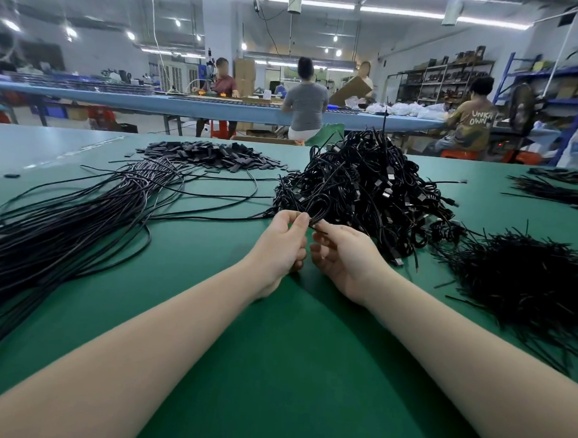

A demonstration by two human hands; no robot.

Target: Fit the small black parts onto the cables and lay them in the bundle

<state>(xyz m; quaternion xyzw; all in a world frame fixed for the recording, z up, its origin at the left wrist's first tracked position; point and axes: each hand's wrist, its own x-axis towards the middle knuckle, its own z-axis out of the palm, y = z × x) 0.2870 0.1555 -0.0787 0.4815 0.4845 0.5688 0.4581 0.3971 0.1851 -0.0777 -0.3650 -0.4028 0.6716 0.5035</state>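
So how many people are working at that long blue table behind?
4: one seated far side left, one grey-shirted back, one standing with cardboard, one seated right. Others may be hidden.

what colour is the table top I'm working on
Green: the table top shows plainly in the head view.

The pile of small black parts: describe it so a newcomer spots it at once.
Start at the green table and look to its far edge, left of centre. The pile of small black parts lies there, just beyond the long cable bundle. Unlike the tangled cable heap to its right, it is low, made of short flat pieces.
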